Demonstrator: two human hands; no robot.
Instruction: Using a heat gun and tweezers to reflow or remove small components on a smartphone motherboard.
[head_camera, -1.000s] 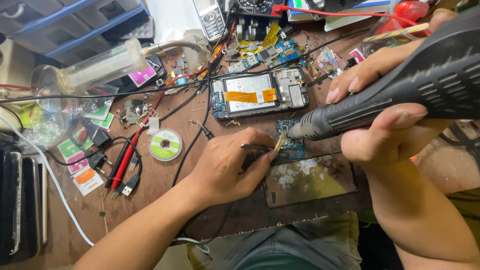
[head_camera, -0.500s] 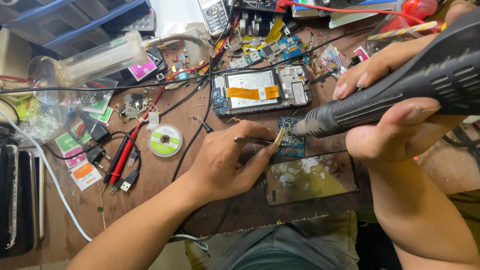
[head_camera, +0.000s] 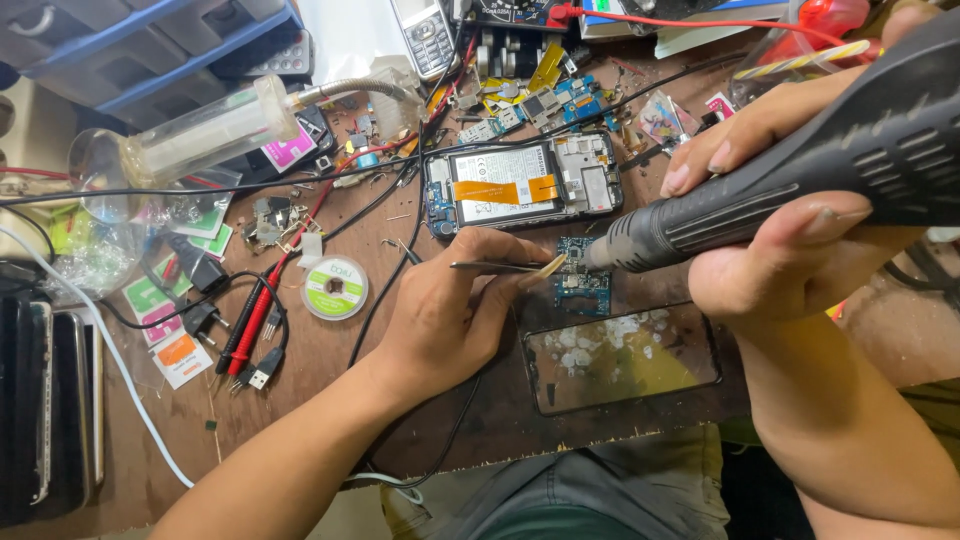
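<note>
Little has shifted over the last second: both hands sit in nearly the same spot, with the nozzle of the hot-air tool (head_camera: 780, 170) holding its aim at the small blue circuit board (head_camera: 582, 280) and the tweezers (head_camera: 505, 267) keeping their place at the board's top left edge. Such steadiness suggests heat is being kept on 1 point while the tweezers wait on a part.

Left hand (head_camera: 450, 310) rests on the brown tabletop (head_camera: 330, 380), its grip closed on the tweezers, whose tips meet the board just beside the nozzle; whether they pinch a component is too small to tell. Right hand (head_camera: 790, 230) is wrapped firmly around the dark, ribbed body of the hot-air tool, held low and nearly level.

Just above the board lies an opened phone (head_camera: 525, 185) with an orange flex strip. Below it lies a loose screen glass (head_camera: 620, 355). A green solder-wick reel (head_camera: 335, 287) sits to the left, near red probes (head_camera: 262, 310).
</note>
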